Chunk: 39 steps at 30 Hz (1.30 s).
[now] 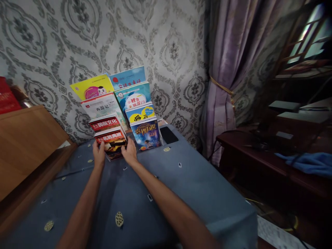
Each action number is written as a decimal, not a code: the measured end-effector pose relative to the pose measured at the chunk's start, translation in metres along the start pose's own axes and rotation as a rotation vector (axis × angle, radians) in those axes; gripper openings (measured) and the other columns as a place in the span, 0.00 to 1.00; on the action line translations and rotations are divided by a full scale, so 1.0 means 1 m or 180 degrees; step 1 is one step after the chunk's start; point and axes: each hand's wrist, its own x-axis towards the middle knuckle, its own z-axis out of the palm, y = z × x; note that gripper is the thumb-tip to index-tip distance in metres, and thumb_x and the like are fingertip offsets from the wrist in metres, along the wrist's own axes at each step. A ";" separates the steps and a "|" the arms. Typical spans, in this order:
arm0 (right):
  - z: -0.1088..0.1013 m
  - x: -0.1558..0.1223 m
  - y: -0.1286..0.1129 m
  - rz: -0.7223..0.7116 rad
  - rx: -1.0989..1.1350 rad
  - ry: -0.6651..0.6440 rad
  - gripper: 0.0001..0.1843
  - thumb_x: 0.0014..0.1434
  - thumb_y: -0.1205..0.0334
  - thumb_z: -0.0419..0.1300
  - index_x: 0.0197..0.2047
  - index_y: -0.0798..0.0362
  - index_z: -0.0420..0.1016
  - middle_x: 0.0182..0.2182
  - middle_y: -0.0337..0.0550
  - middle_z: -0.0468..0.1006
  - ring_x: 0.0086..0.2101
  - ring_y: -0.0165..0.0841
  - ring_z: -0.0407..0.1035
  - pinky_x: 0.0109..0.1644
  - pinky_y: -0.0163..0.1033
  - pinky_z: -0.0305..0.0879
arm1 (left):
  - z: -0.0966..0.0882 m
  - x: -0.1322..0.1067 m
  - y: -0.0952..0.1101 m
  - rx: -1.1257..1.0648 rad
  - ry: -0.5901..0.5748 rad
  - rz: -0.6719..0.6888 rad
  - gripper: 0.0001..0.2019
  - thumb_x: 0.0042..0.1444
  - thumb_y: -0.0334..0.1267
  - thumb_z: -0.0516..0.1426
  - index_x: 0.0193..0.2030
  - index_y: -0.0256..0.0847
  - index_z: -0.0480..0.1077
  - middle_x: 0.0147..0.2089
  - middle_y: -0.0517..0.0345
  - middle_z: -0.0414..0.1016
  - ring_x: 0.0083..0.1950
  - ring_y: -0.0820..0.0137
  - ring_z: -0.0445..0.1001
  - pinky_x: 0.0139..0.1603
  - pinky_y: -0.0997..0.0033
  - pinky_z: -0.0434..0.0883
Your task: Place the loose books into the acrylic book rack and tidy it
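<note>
My left hand (99,154) is closed on the left edge of a red and black book (114,141). Its right edge is gripped by my right hand (129,152), thumb across the cover. The book stands upright at the front of the left column of books. Behind it rise another red book (107,123), a pale book (102,108) and a yellow book (92,87). To the right, a dark blue book (145,134) fronts a second column, with a yellow and blue book (140,113), a teal book (133,97) and a light blue book (129,77) behind.
A black phone (168,135) lies right of the books on the blue tablecloth (181,193). On the left is a wooden board (28,145). The patterned wall (168,52) backs the table. A purple curtain (225,69) and a dark red desk (249,152) stand to the right.
</note>
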 end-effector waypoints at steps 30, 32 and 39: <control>-0.037 0.022 -0.037 0.0390 -0.0670 -0.0598 0.37 0.54 0.70 0.58 0.68 0.45 0.63 0.53 0.48 0.79 0.53 0.45 0.73 0.53 0.47 0.71 | 0.008 0.007 0.014 -0.0387 0.0106 -0.0407 0.25 0.51 0.59 0.61 0.43 0.37 0.74 0.39 0.58 0.77 0.40 0.69 0.74 0.45 0.71 0.71; -0.036 0.022 -0.034 0.0371 -0.0638 -0.0564 0.37 0.54 0.70 0.59 0.67 0.45 0.64 0.53 0.48 0.79 0.52 0.46 0.74 0.52 0.48 0.72 | 0.010 0.006 0.015 -0.0331 0.0170 -0.0378 0.24 0.52 0.59 0.61 0.41 0.37 0.74 0.38 0.59 0.77 0.40 0.69 0.73 0.45 0.71 0.71; -0.034 0.023 -0.029 0.0322 -0.0578 -0.0526 0.39 0.53 0.70 0.59 0.68 0.43 0.64 0.51 0.45 0.80 0.51 0.46 0.74 0.52 0.48 0.72 | 0.013 0.004 0.013 -0.0359 0.0216 -0.0394 0.22 0.55 0.58 0.60 0.43 0.39 0.73 0.40 0.58 0.77 0.45 0.67 0.75 0.49 0.70 0.71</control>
